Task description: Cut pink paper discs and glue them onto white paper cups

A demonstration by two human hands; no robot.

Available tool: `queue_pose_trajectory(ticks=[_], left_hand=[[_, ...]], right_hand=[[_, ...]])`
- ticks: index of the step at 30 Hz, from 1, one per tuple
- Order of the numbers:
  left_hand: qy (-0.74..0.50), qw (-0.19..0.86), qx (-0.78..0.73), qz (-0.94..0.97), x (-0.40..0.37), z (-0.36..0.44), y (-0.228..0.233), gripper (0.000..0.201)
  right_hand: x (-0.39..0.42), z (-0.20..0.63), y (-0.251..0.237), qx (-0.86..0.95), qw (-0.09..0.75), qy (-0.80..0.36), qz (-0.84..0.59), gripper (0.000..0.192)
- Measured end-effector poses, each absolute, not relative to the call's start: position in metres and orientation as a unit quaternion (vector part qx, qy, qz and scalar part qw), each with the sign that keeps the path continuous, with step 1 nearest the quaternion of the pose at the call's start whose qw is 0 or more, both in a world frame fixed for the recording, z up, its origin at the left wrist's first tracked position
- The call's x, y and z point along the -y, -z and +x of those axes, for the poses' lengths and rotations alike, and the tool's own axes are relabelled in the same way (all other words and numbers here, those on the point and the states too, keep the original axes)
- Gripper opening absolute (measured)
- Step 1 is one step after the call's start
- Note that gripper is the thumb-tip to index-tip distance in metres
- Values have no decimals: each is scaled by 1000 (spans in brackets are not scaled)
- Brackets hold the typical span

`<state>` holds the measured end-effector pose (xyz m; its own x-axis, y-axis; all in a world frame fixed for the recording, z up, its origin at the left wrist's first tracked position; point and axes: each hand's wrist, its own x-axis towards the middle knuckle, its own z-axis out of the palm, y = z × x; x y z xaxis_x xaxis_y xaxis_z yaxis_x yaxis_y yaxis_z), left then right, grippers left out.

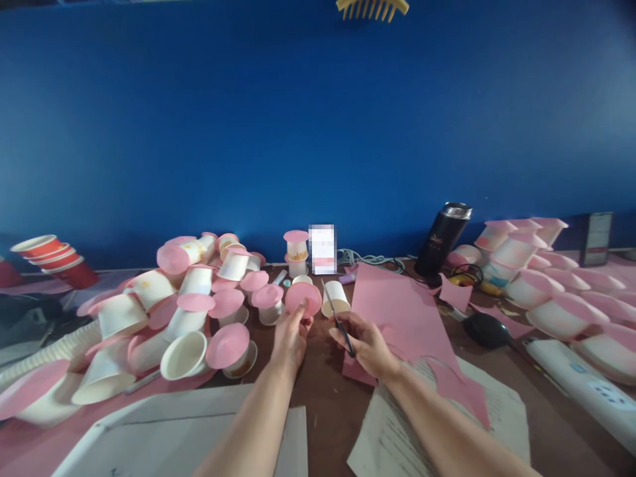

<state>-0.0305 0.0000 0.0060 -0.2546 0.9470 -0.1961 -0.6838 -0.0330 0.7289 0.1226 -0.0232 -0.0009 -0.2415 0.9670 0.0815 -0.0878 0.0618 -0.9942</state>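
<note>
My left hand (293, 334) pinches a round pink paper disc (303, 298) between thumb and fingers. A white rim shows just behind the disc; whether it is joined to it I cannot tell. In my right hand (366, 341) are dark-handled scissors (334, 311), their blades pointing up and away from me. Right behind the blades a white paper cup (337, 298) rests on the brown table. To its right lies a large sheet of pink paper (397, 305), with pink offcuts (460, 391) nearer to me.
Many white cups with pink discs crowd the left (193, 301) and right (566, 311) sides. Stacked red cups (62, 258) stand far left. A black flask (442, 238) leans by the blue wall (318, 132). A power strip (586, 387) lies at right, printed paper (507, 404) in front.
</note>
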Motion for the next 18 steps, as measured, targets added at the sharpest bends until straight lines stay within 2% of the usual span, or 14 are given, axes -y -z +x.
queue_pose_trajectory(ticks=[18], left_hand=[[-693, 566, -401, 200, 1, -32, -3, 50]], right_hand=[[27, 115, -4, 546, 453, -587, -390, 42]])
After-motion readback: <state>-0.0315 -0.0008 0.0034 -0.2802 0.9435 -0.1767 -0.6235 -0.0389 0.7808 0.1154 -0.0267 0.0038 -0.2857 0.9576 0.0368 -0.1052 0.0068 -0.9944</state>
